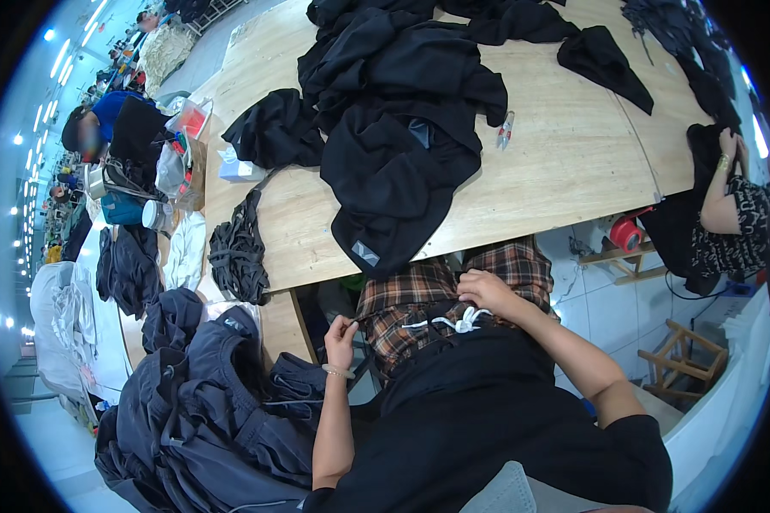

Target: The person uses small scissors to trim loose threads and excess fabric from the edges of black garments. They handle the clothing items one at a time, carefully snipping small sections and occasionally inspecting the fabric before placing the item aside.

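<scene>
My left hand (340, 332) pinches the edge of a black garment (453, 342) lying across my lap, over plaid trousers (402, 295). My right hand (486, 291) grips the same garment near its waistband, just above a knotted white drawstring (458, 323). Both hands sit below the near edge of a wooden table (565, 162). A large black garment (393, 171) with a small grey label hangs over that table edge in front of me.
More black garments (376, 51) pile on the table, with small snips (506, 130) beside them. A heap of dark grey clothes (205, 402) lies at my left. Another person's arm (723, 197) works at the right; a person in blue (103, 120) sits far left. A wooden stool (680, 355) stands right.
</scene>
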The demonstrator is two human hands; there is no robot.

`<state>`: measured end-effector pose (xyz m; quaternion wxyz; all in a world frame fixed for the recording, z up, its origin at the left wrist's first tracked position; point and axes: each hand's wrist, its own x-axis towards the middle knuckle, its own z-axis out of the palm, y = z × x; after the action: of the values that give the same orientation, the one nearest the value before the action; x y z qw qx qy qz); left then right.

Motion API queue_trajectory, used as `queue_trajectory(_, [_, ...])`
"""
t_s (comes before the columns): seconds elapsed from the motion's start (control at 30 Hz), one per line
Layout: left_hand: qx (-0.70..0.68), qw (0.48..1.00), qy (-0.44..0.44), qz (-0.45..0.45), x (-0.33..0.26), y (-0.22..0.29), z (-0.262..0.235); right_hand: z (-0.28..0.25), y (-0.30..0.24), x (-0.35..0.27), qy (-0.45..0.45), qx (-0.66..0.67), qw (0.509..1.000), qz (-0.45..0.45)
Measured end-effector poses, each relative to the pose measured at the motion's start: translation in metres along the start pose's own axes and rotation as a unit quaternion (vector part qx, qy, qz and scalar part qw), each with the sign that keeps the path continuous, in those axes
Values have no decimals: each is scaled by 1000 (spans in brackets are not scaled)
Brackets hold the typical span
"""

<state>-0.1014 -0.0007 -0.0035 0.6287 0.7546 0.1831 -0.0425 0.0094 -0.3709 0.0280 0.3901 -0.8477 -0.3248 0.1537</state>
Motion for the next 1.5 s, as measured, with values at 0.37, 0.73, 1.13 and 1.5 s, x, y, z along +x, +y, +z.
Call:
queue_trajectory(0.37, [276,880,-120,368,74,232,109,-135,-18,75,130,-62,988,52])
queue_trajectory(0.73, [475,755,-150,426,196,281,156,-218,13,110,45,-390,918,56])
queue_trajectory(1.13, [63,947,-264,170,121,377,-24,-319,-122,113,-28,161,985,-51])
queue_trajectory(1.5, [131,925,-242,261,142,358,70,-233,-147,205,-26,114,987,-110])
